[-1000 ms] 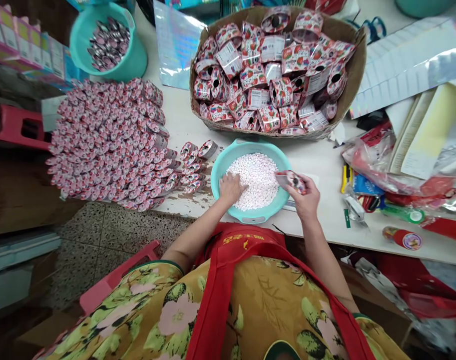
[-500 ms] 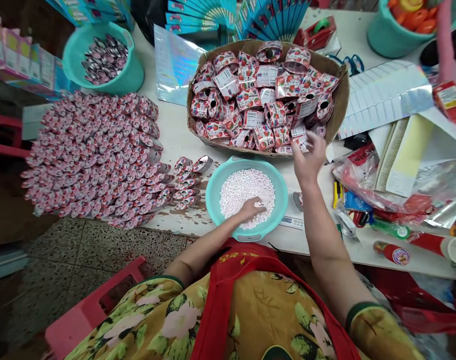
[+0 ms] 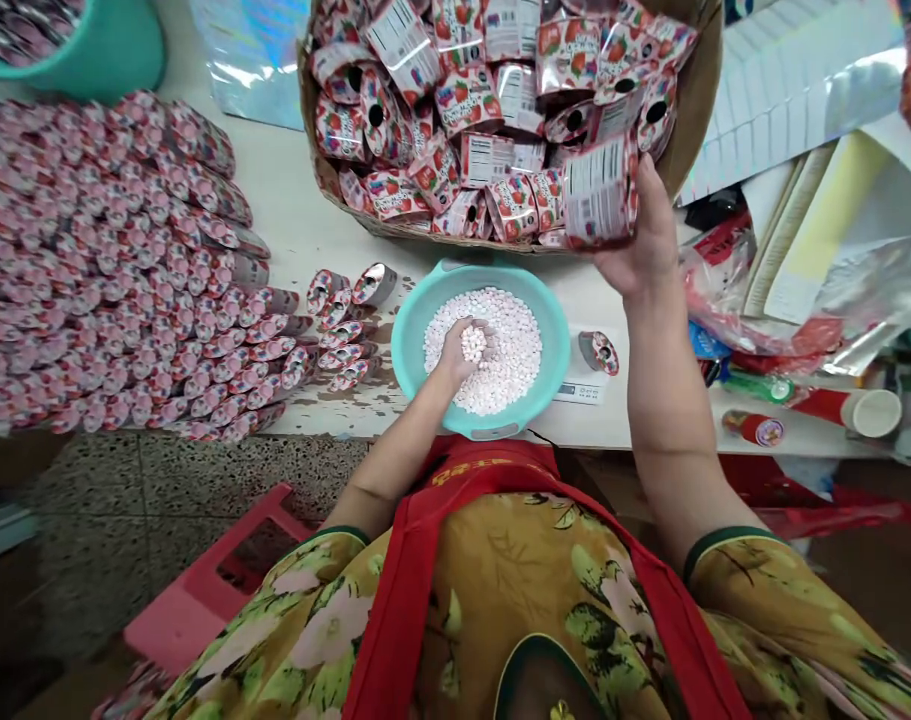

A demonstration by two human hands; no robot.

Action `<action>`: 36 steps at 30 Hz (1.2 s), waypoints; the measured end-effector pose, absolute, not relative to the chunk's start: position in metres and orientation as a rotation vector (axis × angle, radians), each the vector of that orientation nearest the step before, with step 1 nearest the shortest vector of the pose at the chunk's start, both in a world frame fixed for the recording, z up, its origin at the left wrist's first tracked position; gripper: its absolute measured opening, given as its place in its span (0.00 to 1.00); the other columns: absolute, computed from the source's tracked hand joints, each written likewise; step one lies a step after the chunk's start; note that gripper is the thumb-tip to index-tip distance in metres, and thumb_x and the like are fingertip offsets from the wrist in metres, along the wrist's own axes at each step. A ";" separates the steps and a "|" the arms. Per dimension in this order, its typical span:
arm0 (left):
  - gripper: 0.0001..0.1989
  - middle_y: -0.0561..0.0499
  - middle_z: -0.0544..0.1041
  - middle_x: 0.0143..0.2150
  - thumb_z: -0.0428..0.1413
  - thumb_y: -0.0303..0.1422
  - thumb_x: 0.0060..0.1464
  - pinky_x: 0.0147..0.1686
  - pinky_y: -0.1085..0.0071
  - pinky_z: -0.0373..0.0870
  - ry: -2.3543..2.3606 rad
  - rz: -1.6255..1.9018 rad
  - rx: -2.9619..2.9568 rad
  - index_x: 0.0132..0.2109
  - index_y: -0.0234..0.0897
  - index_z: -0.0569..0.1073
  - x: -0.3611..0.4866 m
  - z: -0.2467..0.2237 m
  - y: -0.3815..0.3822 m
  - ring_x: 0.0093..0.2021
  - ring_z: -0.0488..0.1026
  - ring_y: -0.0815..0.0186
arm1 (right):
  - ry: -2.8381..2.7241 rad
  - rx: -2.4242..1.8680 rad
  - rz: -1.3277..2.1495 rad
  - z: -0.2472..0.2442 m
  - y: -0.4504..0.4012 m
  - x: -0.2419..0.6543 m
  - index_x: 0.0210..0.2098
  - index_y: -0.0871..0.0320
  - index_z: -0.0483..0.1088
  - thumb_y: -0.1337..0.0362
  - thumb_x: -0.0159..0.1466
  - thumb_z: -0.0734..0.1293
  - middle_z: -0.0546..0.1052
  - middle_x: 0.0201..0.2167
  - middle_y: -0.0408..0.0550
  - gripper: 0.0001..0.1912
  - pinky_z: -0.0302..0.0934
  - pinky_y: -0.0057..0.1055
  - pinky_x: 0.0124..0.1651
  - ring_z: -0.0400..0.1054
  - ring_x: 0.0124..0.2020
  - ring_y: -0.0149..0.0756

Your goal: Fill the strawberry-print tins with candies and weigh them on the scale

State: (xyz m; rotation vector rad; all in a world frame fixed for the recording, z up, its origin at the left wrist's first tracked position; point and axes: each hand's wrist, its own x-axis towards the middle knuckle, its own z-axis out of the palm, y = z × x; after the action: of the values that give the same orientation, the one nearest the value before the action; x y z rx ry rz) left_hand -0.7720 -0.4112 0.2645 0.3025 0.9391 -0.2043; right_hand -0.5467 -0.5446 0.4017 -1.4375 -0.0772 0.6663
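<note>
My left hand (image 3: 456,352), palm up and cupped, holds a small heap of pale pink candies (image 3: 473,345) above the turquoise basin (image 3: 405,350). More of the same candies (image 3: 511,375) lie loose in that basin. At the near right side of the cardboard box (image 3: 701,150), my right hand (image 3: 646,245) grips a strawberry-printed packet (image 3: 599,190) with its barcode label facing up. Several similar packets (image 3: 466,100) fill the box. Right of the basin, one packet (image 3: 599,352) stands on a small scale (image 3: 579,392).
Rows of upright packets (image 3: 125,270) cover the table's left part, with a small separate group (image 3: 346,330) beside the basin. A turquoise bucket (image 3: 117,60) stands at the back left. Papers (image 3: 792,230), plastic bags (image 3: 860,310) and tubes crowd the right. A pink stool (image 3: 200,590) is below.
My left hand has turned palm up, lifting candies from the basin. My right hand has taken hold of a packet at the box. The view has shifted closer to the table.
</note>
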 end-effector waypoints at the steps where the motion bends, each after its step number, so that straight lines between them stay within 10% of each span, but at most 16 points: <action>1: 0.10 0.53 0.73 0.24 0.58 0.38 0.54 0.19 0.78 0.67 0.951 -0.201 0.305 0.33 0.36 0.70 -0.770 0.266 -0.412 0.21 0.71 0.72 | -0.077 -1.433 0.675 0.404 -0.558 -0.566 0.52 0.51 0.66 0.40 0.56 0.69 0.77 0.47 0.47 0.31 0.71 0.38 0.44 0.72 0.43 0.37; 6: 0.12 0.54 0.68 0.20 0.58 0.38 0.56 0.14 0.80 0.58 0.900 -0.080 0.481 0.29 0.37 0.68 -0.773 0.307 -0.410 0.16 0.64 0.74 | -0.287 -1.849 0.648 0.376 -0.588 -0.664 0.56 0.53 0.68 0.49 0.50 0.76 0.77 0.50 0.49 0.36 0.67 0.43 0.53 0.71 0.51 0.44; 12: 0.16 0.52 0.71 0.27 0.58 0.44 0.55 0.23 0.74 0.69 0.701 0.263 0.743 0.29 0.37 0.67 -0.774 0.368 -0.430 0.24 0.71 0.70 | -0.540 -2.029 0.762 0.345 -0.572 -0.731 0.47 0.56 0.74 0.61 0.56 0.75 0.79 0.45 0.49 0.19 0.65 0.41 0.55 0.72 0.48 0.44; 36: 0.23 0.59 0.64 0.21 0.64 0.46 0.53 0.25 0.74 0.64 0.818 0.425 0.833 0.26 0.38 0.62 -0.748 0.344 -0.438 0.21 0.67 0.73 | -0.496 -2.359 0.716 0.356 -0.543 -0.726 0.45 0.54 0.76 0.60 0.55 0.72 0.81 0.44 0.49 0.17 0.67 0.38 0.45 0.75 0.44 0.49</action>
State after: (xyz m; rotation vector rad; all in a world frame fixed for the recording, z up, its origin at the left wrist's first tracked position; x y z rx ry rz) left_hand -0.7476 -0.4383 0.3444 0.8327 0.8176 0.4248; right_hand -0.7264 -0.5435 0.3563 -2.3592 -0.4961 0.7156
